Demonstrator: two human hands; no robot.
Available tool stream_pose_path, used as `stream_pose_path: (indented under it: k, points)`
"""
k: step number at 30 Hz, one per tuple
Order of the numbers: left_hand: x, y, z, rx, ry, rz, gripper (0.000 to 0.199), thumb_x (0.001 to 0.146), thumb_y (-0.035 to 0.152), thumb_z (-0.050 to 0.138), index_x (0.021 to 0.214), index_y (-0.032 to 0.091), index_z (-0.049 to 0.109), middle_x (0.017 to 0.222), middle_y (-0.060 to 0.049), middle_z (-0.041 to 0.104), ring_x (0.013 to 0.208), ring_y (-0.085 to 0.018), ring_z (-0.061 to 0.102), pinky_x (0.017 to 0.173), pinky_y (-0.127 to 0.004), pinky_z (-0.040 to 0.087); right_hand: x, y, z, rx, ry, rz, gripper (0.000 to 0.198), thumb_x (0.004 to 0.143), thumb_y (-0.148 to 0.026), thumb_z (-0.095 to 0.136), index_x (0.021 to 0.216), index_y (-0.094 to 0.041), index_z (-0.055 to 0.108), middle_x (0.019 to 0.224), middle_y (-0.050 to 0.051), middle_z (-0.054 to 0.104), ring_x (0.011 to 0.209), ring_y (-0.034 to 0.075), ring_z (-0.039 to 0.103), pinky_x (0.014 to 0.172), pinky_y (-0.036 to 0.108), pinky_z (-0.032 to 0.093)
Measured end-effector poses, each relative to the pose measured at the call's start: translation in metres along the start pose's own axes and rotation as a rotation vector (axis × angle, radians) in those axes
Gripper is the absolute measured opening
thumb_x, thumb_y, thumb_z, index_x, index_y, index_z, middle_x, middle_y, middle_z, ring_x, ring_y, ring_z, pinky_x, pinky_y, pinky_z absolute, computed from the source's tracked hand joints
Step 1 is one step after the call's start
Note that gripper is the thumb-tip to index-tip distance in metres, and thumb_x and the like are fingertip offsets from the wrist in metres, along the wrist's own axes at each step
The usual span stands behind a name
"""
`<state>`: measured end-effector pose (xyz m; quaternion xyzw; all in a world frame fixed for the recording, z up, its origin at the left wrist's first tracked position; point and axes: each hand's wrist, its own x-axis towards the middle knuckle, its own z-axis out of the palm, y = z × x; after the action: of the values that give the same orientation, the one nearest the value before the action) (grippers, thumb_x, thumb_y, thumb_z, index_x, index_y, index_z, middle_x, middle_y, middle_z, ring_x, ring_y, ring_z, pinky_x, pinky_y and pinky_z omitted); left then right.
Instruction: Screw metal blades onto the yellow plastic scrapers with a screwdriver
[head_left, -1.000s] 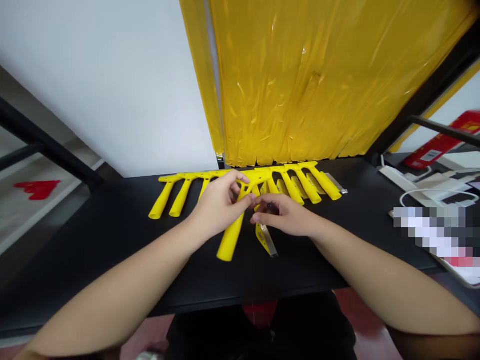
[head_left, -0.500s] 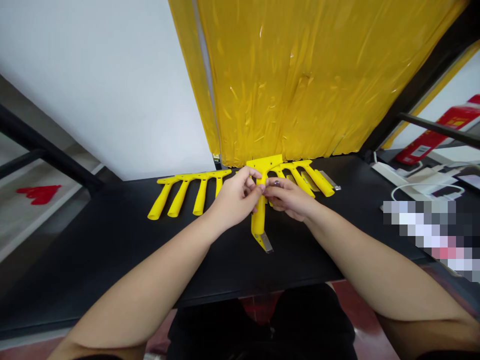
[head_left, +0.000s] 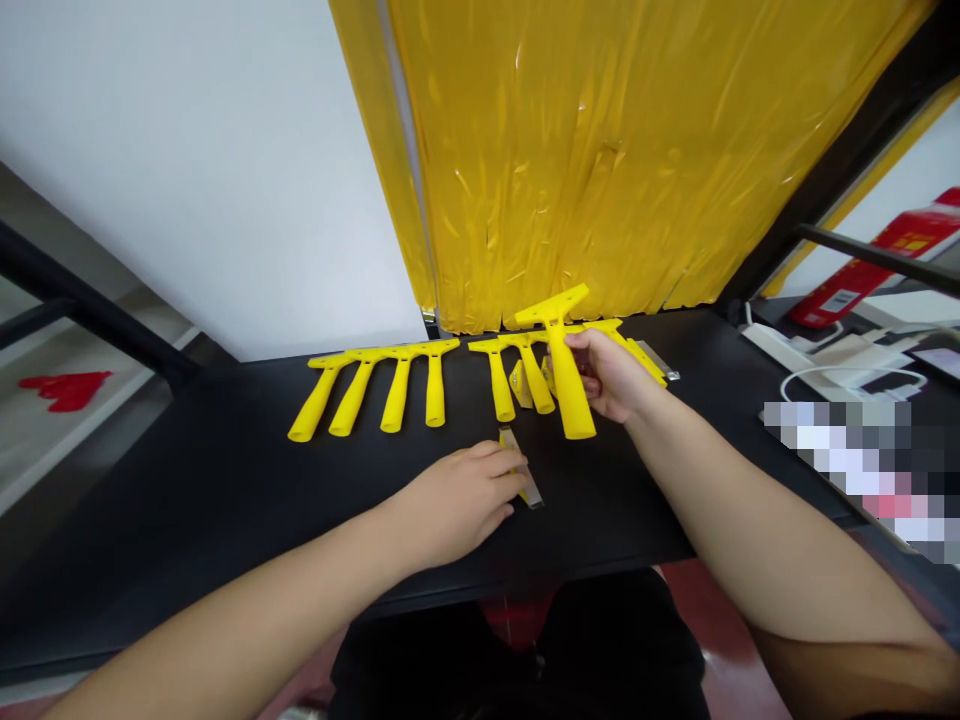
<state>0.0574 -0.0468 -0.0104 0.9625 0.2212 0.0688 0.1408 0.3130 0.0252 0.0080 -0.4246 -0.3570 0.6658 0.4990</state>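
Observation:
My right hand (head_left: 611,375) is closed around a yellow plastic scraper handle (head_left: 571,385), raised above the table with its T-shaped head pointing away from me. Lower down, my left hand (head_left: 476,495) has its fingers curled over a scraper blade head (head_left: 532,488), a flat metal blade on a yellow plate that lies on the table. Its left part is hidden under the fingers. Behind the hands lie more yellow handles, one (head_left: 501,385) just left of the raised handle. Several others, like this handle (head_left: 397,395), form a row on the left.
The black table (head_left: 247,530) runs across in front of me. Yellow plastic film (head_left: 570,180) and a white panel (head_left: 195,180) stand at its back. More blade heads (head_left: 654,358), a white power strip (head_left: 787,355) and a red package (head_left: 870,260) are on the right.
My left hand has left the handle and come down toward me onto the blade head. My right hand has moved the handle slightly right, now holding it alone.

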Motion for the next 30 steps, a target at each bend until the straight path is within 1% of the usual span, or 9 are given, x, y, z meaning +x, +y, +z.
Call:
stream_pose_path:
  k: [3, 6, 10, 14, 19, 22, 27, 30]
  points:
    - [-0.003, -0.004, 0.003, 0.038, -0.028, -0.024, 0.031, 0.102, 0.013, 0.056, 0.128, 0.017, 0.073, 0.125, -0.01, 0.073, 0.118, -0.028, 0.066, 0.108, -0.046, 0.056, 0.0, 0.001, -0.001, -0.02, 0.0, -0.004, 0.025, 0.075, -0.032, 0.066, 0.068, -0.023, 0.044, 0.053, -0.007, 0.037, 0.043, 0.006, 0.014, 0.04, 0.023, 0.009]
    - [-0.006, -0.014, 0.0, 0.074, -0.027, -0.046, 0.033, 0.105, 0.012, 0.05, 0.124, 0.017, 0.075, 0.12, -0.01, 0.075, 0.112, -0.027, 0.069, 0.103, -0.046, 0.058, -0.001, 0.002, -0.001, -0.03, -0.002, -0.018, 0.025, 0.075, -0.032, 0.068, 0.069, -0.023, 0.045, 0.054, -0.007, 0.037, 0.043, 0.006, 0.014, 0.04, 0.023, 0.01]
    - [-0.009, -0.033, -0.005, 0.092, -0.008, -0.041, 0.033, 0.106, 0.013, 0.048, 0.123, 0.018, 0.076, 0.123, -0.01, 0.076, 0.113, -0.026, 0.071, 0.103, -0.044, 0.059, -0.002, 0.001, -0.001, -0.035, -0.013, -0.037, 0.025, 0.075, -0.031, 0.069, 0.07, -0.022, 0.046, 0.053, -0.008, 0.037, 0.042, 0.005, 0.016, 0.04, 0.022, 0.011]
    - [-0.007, -0.054, -0.011, 0.098, -0.034, -0.093, 0.037, 0.106, 0.013, 0.047, 0.123, 0.021, 0.078, 0.128, -0.008, 0.077, 0.118, -0.025, 0.072, 0.106, -0.04, 0.058, -0.002, 0.001, -0.001, -0.052, -0.039, -0.043, 0.024, 0.075, -0.03, 0.069, 0.071, -0.022, 0.047, 0.052, -0.008, 0.037, 0.042, 0.005, 0.015, 0.04, 0.022, 0.01]
    - [0.001, -0.076, -0.019, 0.125, -0.069, -0.153, 0.04, 0.101, 0.009, 0.047, 0.121, 0.022, 0.079, 0.134, -0.006, 0.076, 0.123, -0.024, 0.072, 0.109, -0.039, 0.057, -0.002, 0.0, -0.001, -0.069, -0.048, -0.045, 0.023, 0.076, -0.03, 0.068, 0.072, -0.023, 0.046, 0.053, -0.008, 0.036, 0.042, 0.006, 0.016, 0.04, 0.023, 0.01]
    - [0.008, -0.083, -0.021, 0.129, -0.07, -0.149, 0.042, 0.098, 0.006, 0.048, 0.118, 0.024, 0.081, 0.131, -0.005, 0.077, 0.122, -0.022, 0.072, 0.112, -0.039, 0.054, -0.002, 0.0, -0.001, -0.074, -0.053, -0.048, 0.023, 0.076, -0.029, 0.068, 0.073, -0.023, 0.046, 0.054, -0.008, 0.037, 0.041, 0.005, 0.016, 0.039, 0.023, 0.01]
    - [0.023, -0.091, -0.029, 0.138, -0.133, -0.184, 0.047, 0.094, 0.004, 0.048, 0.119, 0.025, 0.081, 0.133, -0.004, 0.077, 0.12, -0.022, 0.073, 0.107, -0.035, 0.055, -0.001, 0.0, -0.001, -0.084, -0.068, -0.046, 0.021, 0.077, -0.028, 0.067, 0.075, -0.023, 0.046, 0.055, -0.008, 0.038, 0.041, 0.005, 0.016, 0.039, 0.023, 0.011]
    - [0.035, -0.098, -0.035, 0.123, -0.159, -0.194, 0.047, 0.091, 0.003, 0.05, 0.117, 0.025, 0.082, 0.13, -0.003, 0.078, 0.117, -0.021, 0.074, 0.106, -0.033, 0.055, 0.0, 0.001, 0.0, -0.091, -0.07, -0.047, 0.021, 0.077, -0.028, 0.066, 0.075, -0.023, 0.046, 0.054, -0.008, 0.038, 0.04, 0.005, 0.016, 0.039, 0.022, 0.011]
